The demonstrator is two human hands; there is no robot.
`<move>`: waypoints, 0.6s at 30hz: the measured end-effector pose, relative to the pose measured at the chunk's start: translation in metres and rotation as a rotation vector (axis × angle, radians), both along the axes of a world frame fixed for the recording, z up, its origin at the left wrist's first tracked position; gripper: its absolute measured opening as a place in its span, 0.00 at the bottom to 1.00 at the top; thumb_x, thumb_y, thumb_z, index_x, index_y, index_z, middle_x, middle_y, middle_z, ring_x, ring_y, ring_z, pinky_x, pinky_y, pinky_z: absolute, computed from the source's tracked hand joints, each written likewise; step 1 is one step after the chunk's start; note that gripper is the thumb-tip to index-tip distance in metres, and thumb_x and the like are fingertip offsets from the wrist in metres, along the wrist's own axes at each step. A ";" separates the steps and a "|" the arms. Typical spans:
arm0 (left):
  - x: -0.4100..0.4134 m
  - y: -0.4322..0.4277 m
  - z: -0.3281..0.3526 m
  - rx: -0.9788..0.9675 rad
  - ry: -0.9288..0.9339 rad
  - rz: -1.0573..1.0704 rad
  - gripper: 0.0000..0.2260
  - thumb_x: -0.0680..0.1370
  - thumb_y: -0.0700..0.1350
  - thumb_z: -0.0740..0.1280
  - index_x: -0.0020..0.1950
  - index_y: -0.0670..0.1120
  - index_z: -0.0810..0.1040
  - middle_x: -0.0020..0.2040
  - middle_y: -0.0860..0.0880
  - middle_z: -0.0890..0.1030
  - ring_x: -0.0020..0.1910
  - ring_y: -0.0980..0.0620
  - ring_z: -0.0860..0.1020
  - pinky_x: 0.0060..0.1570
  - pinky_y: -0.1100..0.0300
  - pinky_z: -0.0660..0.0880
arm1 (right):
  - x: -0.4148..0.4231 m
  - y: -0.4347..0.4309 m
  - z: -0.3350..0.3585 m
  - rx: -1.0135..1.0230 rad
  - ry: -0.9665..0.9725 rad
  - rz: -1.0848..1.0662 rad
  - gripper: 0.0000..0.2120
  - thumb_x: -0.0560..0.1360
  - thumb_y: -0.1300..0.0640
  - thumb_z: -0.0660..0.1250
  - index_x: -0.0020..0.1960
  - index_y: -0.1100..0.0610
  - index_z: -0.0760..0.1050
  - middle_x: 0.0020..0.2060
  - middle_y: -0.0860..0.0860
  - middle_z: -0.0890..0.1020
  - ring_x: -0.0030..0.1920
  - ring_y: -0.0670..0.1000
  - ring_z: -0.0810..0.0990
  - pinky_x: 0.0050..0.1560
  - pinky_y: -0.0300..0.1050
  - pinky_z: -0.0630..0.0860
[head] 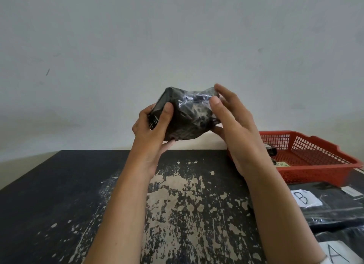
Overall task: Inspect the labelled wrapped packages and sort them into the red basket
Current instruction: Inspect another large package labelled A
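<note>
While both hands were up off the table, they had a black wrapped package [187,116] clamped between them, lifted well clear of the worn black tabletop [78,204]. Left hand [152,128] gripped the package's left end, thumb on the front face and fingers tucked underneath. Right hand [234,126] cupped the right side, thumb pressed on the shiny wrap and fingers spread behind it. Couldn't make out any label on that package from this angle, the plastic was just crinkly and glaring.

Off to the right of the right hand sat the red basket [315,171], partly hidden behind the right wrist, with some small dark thing in it that I couldn't identify. Nearer, below the right forearm, two more black wrapped packages lay on the table, one with a white "B" label [305,200] and one with an "A" label [334,254].
</note>
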State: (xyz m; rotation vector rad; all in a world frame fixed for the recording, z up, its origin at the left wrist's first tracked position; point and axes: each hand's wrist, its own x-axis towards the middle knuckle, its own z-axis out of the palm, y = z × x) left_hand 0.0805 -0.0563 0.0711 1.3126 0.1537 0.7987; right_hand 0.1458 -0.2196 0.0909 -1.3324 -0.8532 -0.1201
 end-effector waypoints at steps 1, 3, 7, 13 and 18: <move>-0.001 0.001 0.000 0.005 0.019 -0.026 0.47 0.50 0.77 0.77 0.64 0.57 0.77 0.73 0.49 0.71 0.68 0.46 0.77 0.56 0.43 0.83 | 0.001 0.000 0.000 -0.001 0.052 0.035 0.22 0.82 0.44 0.66 0.76 0.40 0.71 0.69 0.46 0.78 0.59 0.41 0.83 0.57 0.44 0.83; -0.004 -0.002 0.001 0.030 0.060 -0.077 0.40 0.57 0.74 0.77 0.65 0.59 0.77 0.70 0.52 0.75 0.66 0.46 0.79 0.58 0.44 0.82 | 0.004 0.000 -0.002 -0.008 0.113 0.084 0.19 0.83 0.48 0.66 0.73 0.39 0.73 0.64 0.46 0.80 0.53 0.38 0.85 0.49 0.40 0.83; -0.011 -0.007 0.006 0.087 0.142 -0.238 0.31 0.67 0.70 0.69 0.67 0.60 0.77 0.65 0.55 0.80 0.65 0.41 0.79 0.55 0.44 0.84 | 0.009 -0.001 -0.005 -0.002 0.165 0.091 0.13 0.83 0.51 0.66 0.68 0.44 0.76 0.60 0.49 0.82 0.48 0.40 0.86 0.46 0.40 0.83; -0.009 -0.012 0.004 0.126 0.090 -0.293 0.36 0.65 0.59 0.78 0.72 0.61 0.73 0.70 0.51 0.75 0.65 0.45 0.80 0.50 0.51 0.84 | 0.014 0.004 -0.014 -0.091 0.083 0.003 0.12 0.83 0.51 0.67 0.65 0.45 0.75 0.62 0.46 0.80 0.55 0.47 0.85 0.52 0.47 0.85; -0.007 -0.010 0.000 0.212 0.050 -0.236 0.33 0.66 0.51 0.77 0.70 0.60 0.74 0.68 0.52 0.76 0.63 0.50 0.82 0.54 0.54 0.83 | 0.017 0.000 -0.013 -0.150 -0.021 0.008 0.25 0.74 0.38 0.70 0.68 0.43 0.72 0.58 0.43 0.82 0.60 0.46 0.83 0.60 0.48 0.83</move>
